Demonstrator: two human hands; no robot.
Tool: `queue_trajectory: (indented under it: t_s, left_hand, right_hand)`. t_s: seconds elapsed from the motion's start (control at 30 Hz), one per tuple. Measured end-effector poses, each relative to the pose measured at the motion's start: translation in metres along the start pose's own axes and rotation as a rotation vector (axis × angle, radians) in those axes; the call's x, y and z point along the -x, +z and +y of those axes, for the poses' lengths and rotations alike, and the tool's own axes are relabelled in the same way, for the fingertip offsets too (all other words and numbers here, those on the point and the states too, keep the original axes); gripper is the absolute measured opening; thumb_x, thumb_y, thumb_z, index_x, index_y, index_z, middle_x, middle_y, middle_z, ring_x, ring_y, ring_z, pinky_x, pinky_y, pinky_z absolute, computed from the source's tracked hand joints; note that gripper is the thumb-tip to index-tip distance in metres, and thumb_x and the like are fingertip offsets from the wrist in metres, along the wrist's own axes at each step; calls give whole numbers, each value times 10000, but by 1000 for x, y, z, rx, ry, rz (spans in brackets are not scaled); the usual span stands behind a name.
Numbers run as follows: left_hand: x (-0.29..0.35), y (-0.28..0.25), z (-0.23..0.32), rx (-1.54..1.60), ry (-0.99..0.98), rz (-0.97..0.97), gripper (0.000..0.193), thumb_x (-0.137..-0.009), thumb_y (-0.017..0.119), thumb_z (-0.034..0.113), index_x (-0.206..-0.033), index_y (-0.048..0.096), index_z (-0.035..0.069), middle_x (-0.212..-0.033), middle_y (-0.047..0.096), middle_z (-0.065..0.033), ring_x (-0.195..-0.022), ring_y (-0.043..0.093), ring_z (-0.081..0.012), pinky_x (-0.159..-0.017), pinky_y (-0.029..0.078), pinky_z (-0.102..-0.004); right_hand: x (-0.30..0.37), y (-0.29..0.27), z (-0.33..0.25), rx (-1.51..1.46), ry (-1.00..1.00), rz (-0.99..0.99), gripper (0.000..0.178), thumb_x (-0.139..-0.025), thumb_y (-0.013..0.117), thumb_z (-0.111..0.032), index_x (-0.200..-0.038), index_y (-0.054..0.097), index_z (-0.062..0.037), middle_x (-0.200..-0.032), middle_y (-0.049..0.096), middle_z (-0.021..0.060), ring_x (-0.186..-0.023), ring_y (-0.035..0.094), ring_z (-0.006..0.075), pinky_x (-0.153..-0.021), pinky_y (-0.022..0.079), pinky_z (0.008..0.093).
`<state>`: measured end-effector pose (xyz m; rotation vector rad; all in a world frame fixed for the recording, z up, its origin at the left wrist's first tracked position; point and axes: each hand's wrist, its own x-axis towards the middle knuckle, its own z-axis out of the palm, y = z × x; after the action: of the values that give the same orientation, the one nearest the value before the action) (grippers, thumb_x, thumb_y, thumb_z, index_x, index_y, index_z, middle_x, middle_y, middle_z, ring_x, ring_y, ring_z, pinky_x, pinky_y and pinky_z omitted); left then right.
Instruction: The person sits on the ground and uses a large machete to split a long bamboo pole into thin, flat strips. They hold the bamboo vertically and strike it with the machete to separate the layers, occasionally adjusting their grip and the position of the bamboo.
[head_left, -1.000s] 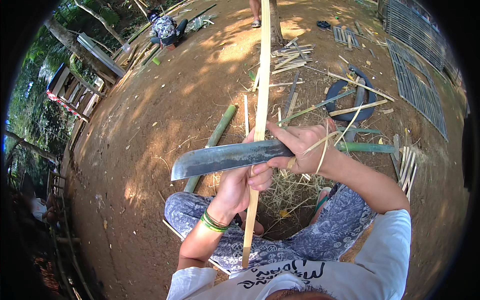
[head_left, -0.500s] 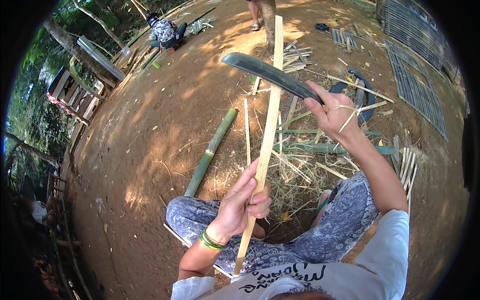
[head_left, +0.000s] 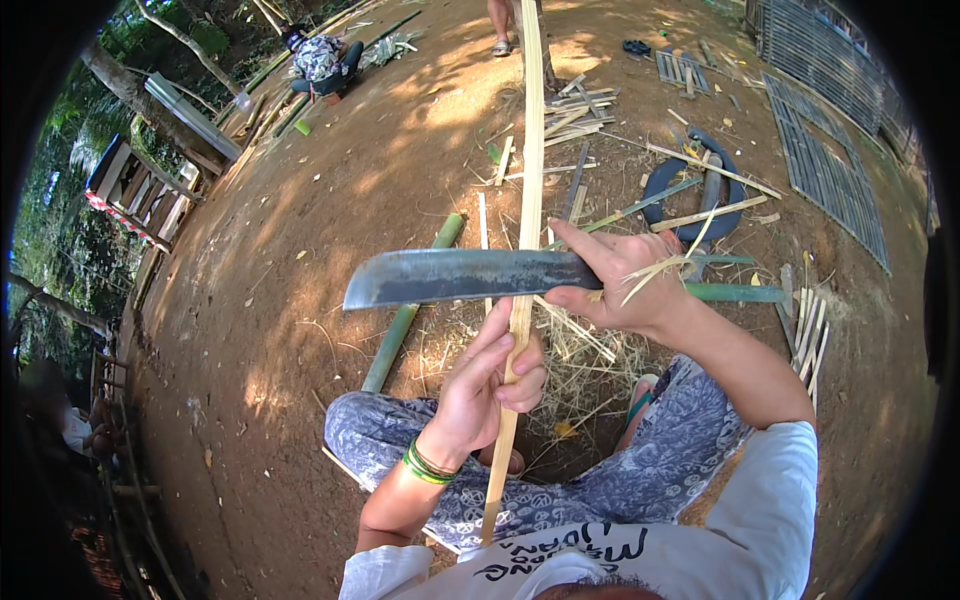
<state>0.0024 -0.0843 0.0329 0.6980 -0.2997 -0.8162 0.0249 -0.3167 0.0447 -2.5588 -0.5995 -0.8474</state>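
A long pale bamboo strip (head_left: 533, 160) stands nearly upright before me, its lower end close to my shirt. My left hand (head_left: 485, 385) is wrapped round its lower part, thumb up along it. In my right hand (head_left: 635, 280) is a machete (head_left: 460, 275) with a broad dark blade, pointing left. The blade crosses the strip just above my left fingers and appears to touch it; its handle is hidden in my grip. Thin pale shavings (head_left: 665, 268) hang over the back of my right hand.
A green bamboo pole (head_left: 405, 318) lies by my left knee. Shavings (head_left: 590, 365) litter the ground between my legs. Split strips (head_left: 575, 120) and a black ring (head_left: 715, 215) lie ahead. Bamboo panels (head_left: 825, 165) lie far right. A person (head_left: 322, 65) crouches far left; another's leg (head_left: 500, 25) shows behind.
The machete has slid down the strip toward my left hand, its blade turning from slanted to nearly level. My right hand came down and slightly left. My left hand keeps its grip.
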Motion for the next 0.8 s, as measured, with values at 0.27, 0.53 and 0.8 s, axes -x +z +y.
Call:
queue_trajectory:
  t_s: [0.27, 0.53, 0.8]
  left_hand:
    - [-7, 5, 4, -51, 54, 35, 577, -1075, 347, 215, -1591, 94, 273, -838, 388, 31, -557, 300, -25, -496, 248, -170]
    - [3, 2, 7, -35, 47, 39, 564, -1082, 365, 218, -1592, 129, 269, -837, 346, 26, -581, 285, -42, -517, 255, -183]
    - [23, -4, -6, -22, 45, 61, 531, -1079, 341, 188, -1584, 194, 265, -865, 420, -29, -582, 372, -72, -516, 350, -215]
  right_hand:
    - [3, 5, -11, 2, -111, -77, 841, -768, 659, -703, -1220, 629, 6, -670, 650, 133, -575, 683, 303, -509, 538, 415]
    - [0, 0, -8, 87, -167, -7, 822, -768, 657, -696, -1213, 638, -4, -666, 640, 115, -548, 661, 289, -510, 525, 412]
    - [-14, -26, 41, -287, 435, 118, 625, -885, 647, -557, -1142, 684, 12, -545, 559, 28, -483, 516, 110, -472, 387, 305]
